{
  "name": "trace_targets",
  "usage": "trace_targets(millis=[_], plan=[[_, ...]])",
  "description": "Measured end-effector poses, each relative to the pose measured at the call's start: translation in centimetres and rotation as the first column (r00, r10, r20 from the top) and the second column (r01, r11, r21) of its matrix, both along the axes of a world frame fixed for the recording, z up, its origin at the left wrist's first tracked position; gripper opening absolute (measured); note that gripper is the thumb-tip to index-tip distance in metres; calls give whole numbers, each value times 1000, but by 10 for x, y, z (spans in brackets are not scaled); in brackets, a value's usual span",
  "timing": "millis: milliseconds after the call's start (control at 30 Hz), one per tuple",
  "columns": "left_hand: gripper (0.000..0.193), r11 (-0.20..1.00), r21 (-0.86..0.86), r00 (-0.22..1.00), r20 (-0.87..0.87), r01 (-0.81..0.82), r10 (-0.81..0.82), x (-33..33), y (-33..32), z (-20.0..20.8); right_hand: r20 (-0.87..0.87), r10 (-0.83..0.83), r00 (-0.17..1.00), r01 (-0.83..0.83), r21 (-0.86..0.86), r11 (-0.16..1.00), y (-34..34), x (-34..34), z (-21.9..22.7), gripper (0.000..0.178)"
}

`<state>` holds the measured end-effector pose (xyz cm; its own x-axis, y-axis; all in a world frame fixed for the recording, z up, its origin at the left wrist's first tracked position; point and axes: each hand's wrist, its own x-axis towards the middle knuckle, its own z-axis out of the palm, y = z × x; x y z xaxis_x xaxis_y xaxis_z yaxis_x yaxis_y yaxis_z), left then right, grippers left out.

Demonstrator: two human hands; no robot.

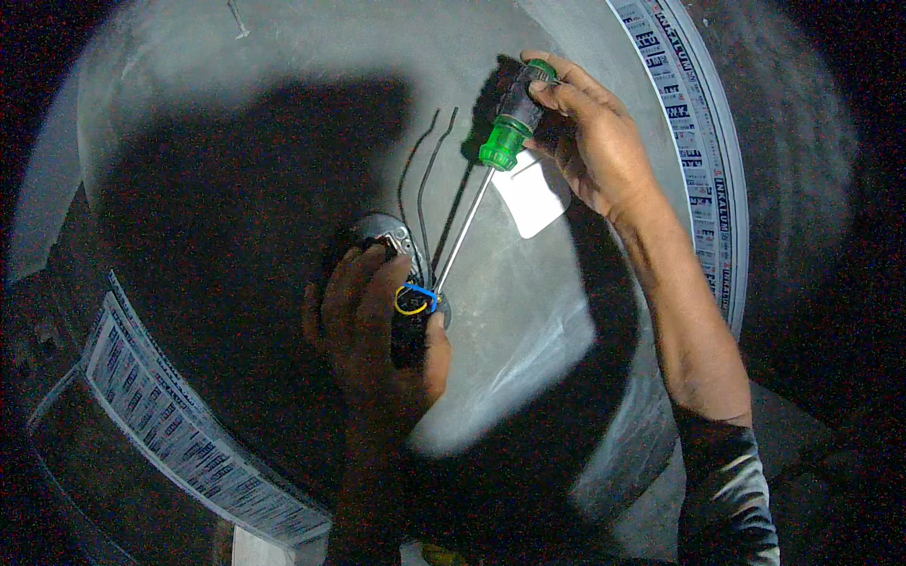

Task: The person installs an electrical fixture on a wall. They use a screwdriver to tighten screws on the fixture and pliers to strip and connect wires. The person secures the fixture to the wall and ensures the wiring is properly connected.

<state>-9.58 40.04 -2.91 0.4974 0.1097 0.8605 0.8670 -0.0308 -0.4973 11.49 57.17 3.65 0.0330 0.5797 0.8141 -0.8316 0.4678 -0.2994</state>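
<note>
My right hand grips a screwdriver by its green and black handle. The thin metal shaft slants down and left, and its tip meets a small dark electrical fitting. My left hand is closed around this fitting, with a blue and a yellow wire looped at its top. Two dark wires rise from there across the grey surface. A rounded metal part shows just beyond my left fingers. Much of the fitting is hidden by my hand and deep shadow.
Behind everything lies a broad grey surface. A flat white rectangular piece is beside the screwdriver. Long strips with printed film run along the right and lower left. A thin bit protrudes at the top.
</note>
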Motion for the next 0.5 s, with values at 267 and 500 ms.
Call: trace_targets(millis=[267,500], plan=[[50,994,-78,991,115,79,-70,12,-9,-1,-6,-45,999,45,10,999,6,-8,-1,35],[56,994,-71,994,77,79,-73,8,-7,-2,70,-110,992,111,-21,994,9,-16,5,29]])
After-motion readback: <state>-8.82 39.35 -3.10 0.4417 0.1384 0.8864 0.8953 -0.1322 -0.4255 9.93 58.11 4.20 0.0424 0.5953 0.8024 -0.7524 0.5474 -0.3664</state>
